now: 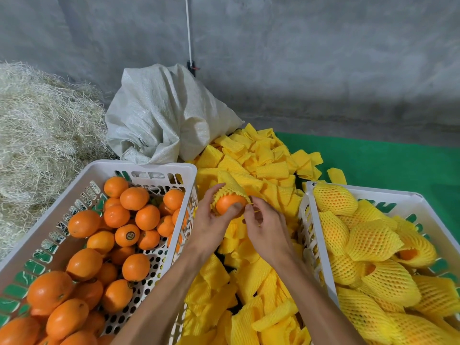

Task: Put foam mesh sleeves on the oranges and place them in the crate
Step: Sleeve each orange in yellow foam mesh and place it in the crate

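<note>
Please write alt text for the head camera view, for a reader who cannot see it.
Two hands pull a yellow foam mesh sleeve over an orange, left hand holding the fruit, right hand pinching the sleeve's edge. Left crate holds bare oranges, right crate sleeved ones.

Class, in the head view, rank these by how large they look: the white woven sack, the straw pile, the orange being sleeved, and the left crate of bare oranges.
1. Left crate, though nearness to the camera enlarges it.
2. Straw pile, cut off at the frame edge, so unsure against the crate.
3. White woven sack.
4. Orange being sleeved.
</note>
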`<state>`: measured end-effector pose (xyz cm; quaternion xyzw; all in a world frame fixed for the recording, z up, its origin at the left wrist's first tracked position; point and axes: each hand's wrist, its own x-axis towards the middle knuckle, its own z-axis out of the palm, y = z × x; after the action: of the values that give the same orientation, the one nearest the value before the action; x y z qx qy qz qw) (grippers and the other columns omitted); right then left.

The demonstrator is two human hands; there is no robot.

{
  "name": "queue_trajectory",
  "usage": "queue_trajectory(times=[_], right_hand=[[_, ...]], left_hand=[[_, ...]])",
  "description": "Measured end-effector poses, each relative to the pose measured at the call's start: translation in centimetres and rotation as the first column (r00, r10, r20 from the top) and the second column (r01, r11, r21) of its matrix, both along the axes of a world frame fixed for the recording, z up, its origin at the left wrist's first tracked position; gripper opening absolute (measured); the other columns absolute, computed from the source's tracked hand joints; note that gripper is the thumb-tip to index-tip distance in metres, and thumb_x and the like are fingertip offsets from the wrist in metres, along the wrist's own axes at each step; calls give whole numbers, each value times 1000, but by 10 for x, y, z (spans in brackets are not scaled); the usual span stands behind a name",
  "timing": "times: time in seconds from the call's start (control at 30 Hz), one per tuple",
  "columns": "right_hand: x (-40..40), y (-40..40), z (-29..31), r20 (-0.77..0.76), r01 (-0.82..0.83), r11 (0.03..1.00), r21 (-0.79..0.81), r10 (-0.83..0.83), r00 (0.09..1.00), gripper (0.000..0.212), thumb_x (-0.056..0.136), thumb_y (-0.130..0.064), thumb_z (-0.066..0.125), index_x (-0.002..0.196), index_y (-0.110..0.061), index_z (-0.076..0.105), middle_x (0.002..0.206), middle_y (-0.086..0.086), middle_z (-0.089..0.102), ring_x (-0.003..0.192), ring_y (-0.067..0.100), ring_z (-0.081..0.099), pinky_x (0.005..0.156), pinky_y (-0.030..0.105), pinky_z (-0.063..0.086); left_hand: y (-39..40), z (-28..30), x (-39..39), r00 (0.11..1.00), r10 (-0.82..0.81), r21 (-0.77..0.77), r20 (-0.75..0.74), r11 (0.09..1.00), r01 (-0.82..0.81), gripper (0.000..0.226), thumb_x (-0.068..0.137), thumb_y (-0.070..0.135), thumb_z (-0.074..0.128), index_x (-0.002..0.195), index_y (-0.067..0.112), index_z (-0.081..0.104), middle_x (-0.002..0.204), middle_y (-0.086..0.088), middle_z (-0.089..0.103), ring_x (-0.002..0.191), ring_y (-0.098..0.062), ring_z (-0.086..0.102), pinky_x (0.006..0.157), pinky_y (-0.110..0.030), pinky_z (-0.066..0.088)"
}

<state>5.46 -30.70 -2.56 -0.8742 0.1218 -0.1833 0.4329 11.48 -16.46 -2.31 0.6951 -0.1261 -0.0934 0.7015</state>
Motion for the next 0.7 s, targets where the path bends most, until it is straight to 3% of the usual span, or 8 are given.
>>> queue_trajectory(times=[0.07, 0.1, 0.17, 0.27, 0.4, 0.53, 0.63, 0.7], right_hand=[[1, -6, -2, 3, 9, 998, -61, -9, 1000, 36, 103, -32, 53, 136, -18, 61, 115, -3, 70, 87, -6, 61, 73, -2, 40], [1, -9, -3, 9, 1, 995, -96, 0, 1000, 34, 103, -29, 54, 133, -16, 63, 119, -1, 68, 92, 0, 61, 77, 1, 41], [2, -13, -5, -3, -28, 987, -155, 28, 1000, 30, 104, -26, 54, 128, -14, 65, 117, 0, 66, 96, 10, 63, 83, 18, 51], [1, -15, -5, -18, -46, 982, -184, 43, 999, 24, 103, -22, 55, 121, -11, 66, 108, 0, 64, 90, 15, 63, 80, 39, 55], [1, -19, 2, -11, -22, 989, -145, 20, 1000, 19, 101, -22, 59, 115, -13, 68, 109, 0, 67, 87, 11, 64, 74, 28, 53], [-1, -18, 8, -13, 46, 997, -60, -47, 999, 13, 92, -23, 66, 101, -14, 70, 80, -6, 69, 64, -1, 58, 56, 8, 36], [-3, -18, 12, 69, 94, 995, -45, -91, 993, 8, 87, -18, 70, 94, -14, 70, 69, -9, 67, 68, 2, 62, 55, 7, 39], [-5, -18, 14, 117, 103, 994, -36, -98, 988, 7, 85, -16, 71, 92, -15, 71, 68, -12, 66, 72, 0, 63, 57, 5, 39]], left_hand=[[0, 1, -3, 1000, 13, 8, -13, 1000, -12, 55, 85, 43, 81, 133, 34, 56, 109, 31, 69, 91, 11, 68, 77, -17, 58], [0, 0, -3, 998, 21, -6, -51, 1000, -21, 59, 82, 47, 82, 133, 32, 56, 111, 24, 70, 94, 6, 70, 78, -23, 61], [1, -2, -2, 997, 22, 23, -74, 1000, -20, 63, 80, 50, 82, 133, 29, 56, 116, 13, 67, 92, -11, 75, 71, -28, 62], [2, -2, -1, 998, -11, 99, -60, 995, 17, 71, 79, 51, 82, 138, 27, 51, 121, 21, 59, 89, -15, 75, 68, -25, 60], [4, 1, 1, 987, -66, 148, -149, 985, 88, 85, 68, 52, 93, 135, 27, 48, 111, 9, 69, 74, -14, 75, 66, -25, 58], [1, 3, 2, 983, 15, 174, -181, 985, 17, 76, 70, 47, 93, 127, 31, 45, 102, 0, 73, 64, -18, 72, 63, -23, 59], [2, 4, 1, 991, 86, 245, -106, 968, -58, 74, 62, 67, 90, 115, 31, 55, 94, 3, 72, 72, -23, 74, 68, -37, 62], [3, 4, 2, 991, 118, 303, -55, 948, -96, 76, 56, 79, 83, 111, 33, 58, 89, 1, 73, 74, -19, 73, 69, -37, 60]])
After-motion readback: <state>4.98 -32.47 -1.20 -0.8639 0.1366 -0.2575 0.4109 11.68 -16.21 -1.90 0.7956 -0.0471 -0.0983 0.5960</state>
